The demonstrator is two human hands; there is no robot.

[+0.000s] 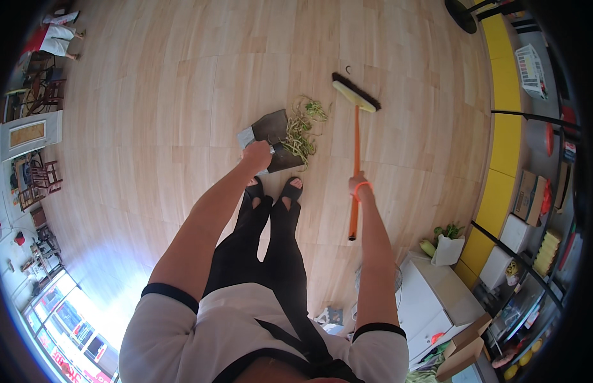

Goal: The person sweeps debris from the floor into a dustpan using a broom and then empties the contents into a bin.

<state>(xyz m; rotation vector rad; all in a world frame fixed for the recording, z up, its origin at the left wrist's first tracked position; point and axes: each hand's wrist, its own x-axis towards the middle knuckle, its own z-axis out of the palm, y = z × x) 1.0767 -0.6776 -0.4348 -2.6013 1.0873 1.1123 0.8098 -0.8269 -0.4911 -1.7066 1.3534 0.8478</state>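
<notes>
My left hand (257,155) is closed around the handle of a grey dustpan (271,127), which rests on the wooden floor ahead of my feet. A loose heap of green plant scraps (299,137), like stems and leaves, lies at the dustpan's open edge, partly on it. My right hand (358,183) grips the orange stick of a broom (357,143). The broom's head, pale yellow with dark bristles, is on the floor farther out, to the right of the scraps and apart from them. One small dark curled bit (348,69) lies just beyond the bristles.
Along the right stand yellow-fronted shelves (505,96) with boxes and a white basket (531,71). A white cabinet (430,300) is near my right elbow, with a white bag (447,250) of greens behind it. Wooden chairs (46,177) and another person (57,38) are at the far left.
</notes>
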